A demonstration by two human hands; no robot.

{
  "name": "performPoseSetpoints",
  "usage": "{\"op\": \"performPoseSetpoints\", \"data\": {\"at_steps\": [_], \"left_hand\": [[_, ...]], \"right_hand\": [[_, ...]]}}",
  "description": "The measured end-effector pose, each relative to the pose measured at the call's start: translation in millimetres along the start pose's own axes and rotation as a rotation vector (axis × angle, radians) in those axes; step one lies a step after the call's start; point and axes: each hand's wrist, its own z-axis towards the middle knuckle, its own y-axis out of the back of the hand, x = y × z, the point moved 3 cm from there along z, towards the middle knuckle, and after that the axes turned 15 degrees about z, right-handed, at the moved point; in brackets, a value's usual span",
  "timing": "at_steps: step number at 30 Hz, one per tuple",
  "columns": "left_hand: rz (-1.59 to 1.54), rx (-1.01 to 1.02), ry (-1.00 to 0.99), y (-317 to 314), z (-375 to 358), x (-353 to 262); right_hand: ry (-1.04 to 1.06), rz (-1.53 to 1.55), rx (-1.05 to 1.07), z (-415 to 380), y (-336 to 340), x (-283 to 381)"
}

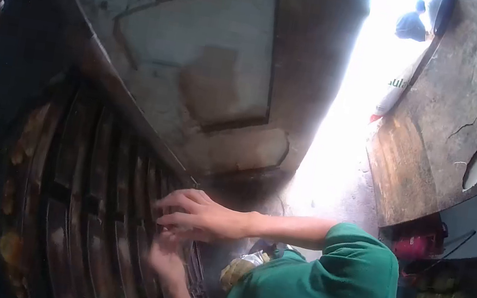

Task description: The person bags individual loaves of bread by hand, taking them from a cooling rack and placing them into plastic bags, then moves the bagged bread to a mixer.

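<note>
My right hand [203,215] is the upper one, at the end of a bare forearm from a green sleeve. Its fingers are apart and slightly bent, over a rack of long dark bars [97,195], and I see nothing held in them. Just below it is my left hand [166,260], smeared by motion and close to the right fingers. Whether it holds anything cannot be made out. Both hands are beside the rack's right part; contact with the bars is unclear.
A worn panel [204,50] lies beyond the rack. At the upper right are a person [412,25] and a white sack [392,89] in bright light. A wooden board [401,168] and red objects [416,246] are on the right.
</note>
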Motion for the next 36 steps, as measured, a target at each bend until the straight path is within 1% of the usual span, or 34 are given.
{"op": "performPoseSetpoints", "data": {"at_steps": [1, 2, 3, 4, 5, 7, 8, 9, 10, 11, 12, 13, 14, 15, 16, 17, 18, 19, 20, 21, 22, 23, 24, 25, 27, 28, 29, 31, 32, 33, 34, 36], "left_hand": [[-0.008, 0.026, 0.026, -14, -1, -4], [0.246, 0.055, -0.142, -31, 2, -14], [0.233, 0.052, -0.159, -50, 5, -19], [0.218, 0.050, -0.174, -69, 8, -23], [0.201, 0.047, -0.187, -89, 13, -25], [0.069, 0.177, -0.253, -133, 24, -30], [-0.009, 0.251, -0.267, -156, 27, -35], [-0.087, 0.318, -0.274, -178, 30, -38], [-0.066, 0.407, -0.138, -195, 33, -30], [-0.052, 0.437, 0.001, -207, 38, -23], [-0.074, 0.476, 0.086, -219, 43, -17], [-0.098, 0.496, 0.174, -228, 48, -8], [0.023, 0.472, 0.105, -234, 56, 3], [0.144, 0.439, 0.037, -239, 63, 8], [0.282, 0.422, -0.004, -240, 66, 3], [0.423, 0.404, -0.035, -238, 70, -2], [0.381, 0.369, -0.052, -236, 72, -8], [0.342, 0.334, -0.070, -235, 71, -15], [0.284, 0.314, -0.037, -233, 70, -22], [0.224, 0.294, -0.008, -228, 68, -29], [0.215, 0.286, 0.024, -221, 67, -35], [0.209, 0.273, 0.037, -215, 48, -49], [0.199, 0.275, 0.054, -212, 45, -55], [0.190, 0.247, 0.074, -194, 39, -50], [0.185, 0.211, 0.089, -171, 33, -54], [0.162, 0.131, 0.010, -161, 30, -56], [0.295, 0.067, -0.093, -147, 26, -62], [0.544, -0.060, -0.268, -107, 35, -52], [0.747, -0.124, -0.393, -86, 43, -48], [0.759, -0.162, -0.410, -60, 48, -29], [0.785, -0.194, -0.436, -46, 50, -26], [0.820, -0.250, -0.494, -14, 52, -16]], "right_hand": [[-0.081, 0.139, 0.094, -7, 10, -6], [-0.166, 0.278, 0.186, -14, 20, -21], [-0.247, 0.415, 0.279, -22, 31, -34], [-0.167, 0.451, 0.204, -27, 45, -41], [-0.199, 0.446, 0.153, -34, 63, -50], [-0.266, 0.438, 0.039, -46, 101, -64], [-0.312, 0.482, -0.054, -52, 123, -71], [-0.221, 0.410, -0.062, -56, 142, -82], [-0.300, 0.436, -0.088, -66, 158, -92], [-0.381, 0.477, -0.106, -74, 171, -102], [-0.289, 0.265, -0.060, -85, 178, -123], [-0.335, 0.103, 0.021, -89, 185, -131], [-0.179, -0.085, 0.048, -91, 192, -140], [-0.189, -0.105, 0.151, -91, 201, -150], [-0.161, -0.133, 0.181, -87, 207, -155], [-0.169, -0.095, 0.240, -83, 206, -168], [-0.126, 0.039, 0.311, -75, 205, -177], [-0.288, 0.268, 0.297, -66, 205, -176], [-0.417, 0.372, 0.440, -56, 203, -177], [-0.476, 0.471, 0.504, -48, 198, -181], [-0.468, 0.563, 0.561, -42, 188, -192], [-0.512, 0.525, 0.664, -33, 188, -172], [-0.431, 0.543, 0.701, -20, 188, -169], [-0.350, 0.547, 0.739, -9, 169, -167], [-0.250, 0.563, 0.847, 10, 142, -169], [-0.200, 0.562, 0.896, 19, 129, -165], [-0.130, 0.574, 0.945, 28, 116, -156], [-0.017, 0.593, 1.057, 46, 70, -162], [-0.029, 0.635, 1.128, 53, 42, -169], [-0.039, 0.670, 1.199, 60, 8, -174], [-0.038, 0.704, 1.258, 68, -8, -171], [-0.304, 0.837, 1.470, 76, -42, -165]]}}
